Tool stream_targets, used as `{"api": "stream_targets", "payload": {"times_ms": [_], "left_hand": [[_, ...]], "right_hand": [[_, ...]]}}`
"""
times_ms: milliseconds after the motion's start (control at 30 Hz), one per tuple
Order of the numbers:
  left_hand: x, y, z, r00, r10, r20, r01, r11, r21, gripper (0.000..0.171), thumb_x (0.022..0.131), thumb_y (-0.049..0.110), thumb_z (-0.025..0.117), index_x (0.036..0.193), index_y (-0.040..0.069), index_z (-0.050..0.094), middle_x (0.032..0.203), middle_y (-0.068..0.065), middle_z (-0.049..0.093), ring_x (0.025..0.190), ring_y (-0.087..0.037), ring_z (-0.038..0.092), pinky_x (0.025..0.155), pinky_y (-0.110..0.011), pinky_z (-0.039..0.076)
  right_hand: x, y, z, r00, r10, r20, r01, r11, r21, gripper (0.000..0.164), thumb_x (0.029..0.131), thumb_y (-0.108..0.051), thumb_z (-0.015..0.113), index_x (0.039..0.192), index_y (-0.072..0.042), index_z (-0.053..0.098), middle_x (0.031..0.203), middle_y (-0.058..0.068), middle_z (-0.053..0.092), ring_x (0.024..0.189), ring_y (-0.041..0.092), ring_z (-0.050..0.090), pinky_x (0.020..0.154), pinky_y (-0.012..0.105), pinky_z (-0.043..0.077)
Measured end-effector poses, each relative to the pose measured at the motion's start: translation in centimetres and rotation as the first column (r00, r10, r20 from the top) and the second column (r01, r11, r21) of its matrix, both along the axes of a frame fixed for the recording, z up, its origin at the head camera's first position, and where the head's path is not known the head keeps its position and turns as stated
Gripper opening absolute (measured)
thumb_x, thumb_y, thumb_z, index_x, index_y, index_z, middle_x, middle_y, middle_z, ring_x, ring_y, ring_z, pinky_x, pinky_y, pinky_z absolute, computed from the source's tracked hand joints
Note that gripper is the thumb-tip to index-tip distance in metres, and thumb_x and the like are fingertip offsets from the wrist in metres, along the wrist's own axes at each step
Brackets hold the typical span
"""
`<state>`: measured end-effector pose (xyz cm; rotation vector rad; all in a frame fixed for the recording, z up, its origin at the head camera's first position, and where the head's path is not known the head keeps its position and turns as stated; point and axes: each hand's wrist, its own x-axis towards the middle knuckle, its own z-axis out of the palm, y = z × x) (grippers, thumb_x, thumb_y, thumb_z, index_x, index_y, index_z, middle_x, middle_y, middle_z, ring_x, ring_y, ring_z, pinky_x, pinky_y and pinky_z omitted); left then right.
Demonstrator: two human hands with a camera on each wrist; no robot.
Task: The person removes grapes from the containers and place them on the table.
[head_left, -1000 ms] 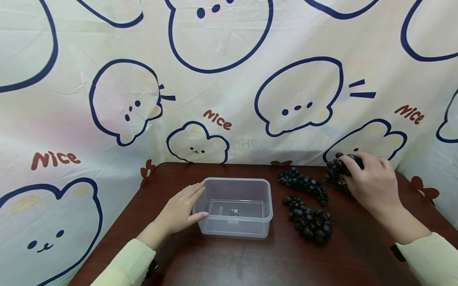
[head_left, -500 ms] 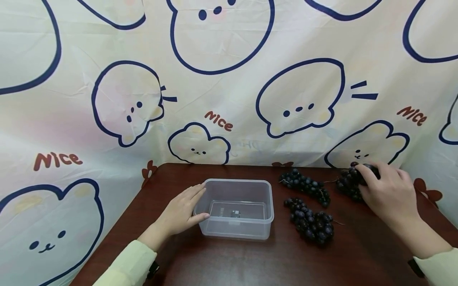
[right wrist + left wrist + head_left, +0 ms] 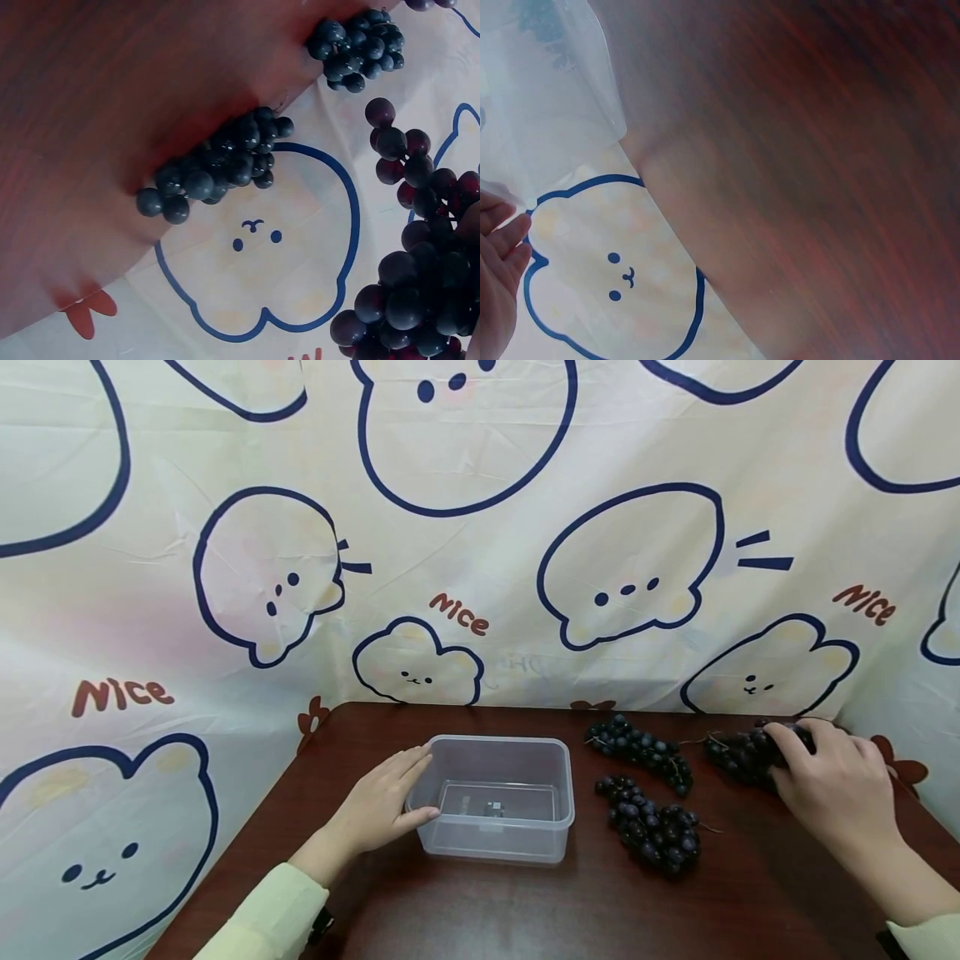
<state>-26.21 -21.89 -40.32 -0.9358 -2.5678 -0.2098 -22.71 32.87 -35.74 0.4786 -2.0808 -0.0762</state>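
My right hand (image 3: 840, 785) curls its fingers over a bunch of dark grapes (image 3: 738, 758) at the table's back right. In the right wrist view this held bunch (image 3: 401, 289) fills the lower right, reddish where light passes through. My left hand (image 3: 378, 802) rests on the left side of a clear plastic box (image 3: 491, 842), fingers extended, thumb over the front left rim. The left wrist view shows the fingers (image 3: 508, 238) against the box wall (image 3: 562, 112). Two more grape bunches lie between box and right hand: one behind (image 3: 637, 747), one in front (image 3: 656, 827).
The box stands uncovered on a dark reddish wooden table (image 3: 465, 906), with a small pale patch at its bottom. A patterned cloth (image 3: 510, 560) with blue outlined bears hangs directly behind the table and along both sides.
My right hand has moved to the right and lower with the grape bunch, from near the cloth down toward the tabletop. The left hand stays on the box; the other bunches keep their places.
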Motion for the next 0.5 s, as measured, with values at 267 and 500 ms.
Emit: {"api": "stream_targets", "payload": {"times_ms": [267, 500], "left_hand": [[-0.1, 0.1, 0.1, 1.0, 0.006, 0.01, -0.006, 1.0, 0.005, 0.073, 0.087, 0.049, 0.064, 0.139, -0.001, 0.051, 0.147, -0.015, 0.044, 0.134, -0.029, 0.043, 0.108, -0.046, 0.035], [0.0, -0.1, 0.0, 1.0, -0.011, -0.006, 0.011, 1.0, -0.003, 0.076, 0.09, 0.056, 0.057, 0.139, -0.002, 0.05, 0.147, -0.016, 0.044, 0.134, -0.029, 0.043, 0.108, -0.045, 0.035]], "right_hand": [[0.7, 0.5, -1.0, 0.999, -0.028, 0.023, 0.028, 1.0, 0.004, 0.066, 0.05, 0.003, 0.082, 0.112, -0.001, 0.06, 0.097, 0.031, 0.056, 0.079, 0.047, 0.057, 0.061, 0.062, 0.041], [0.7, 0.8, -1.9, 0.999, -0.015, 0.045, 0.015, 1.0, 0.007, 0.065, 0.05, 0.001, 0.081, 0.111, -0.001, 0.061, 0.095, 0.031, 0.057, 0.074, 0.047, 0.058, 0.057, 0.06, 0.042]]}}
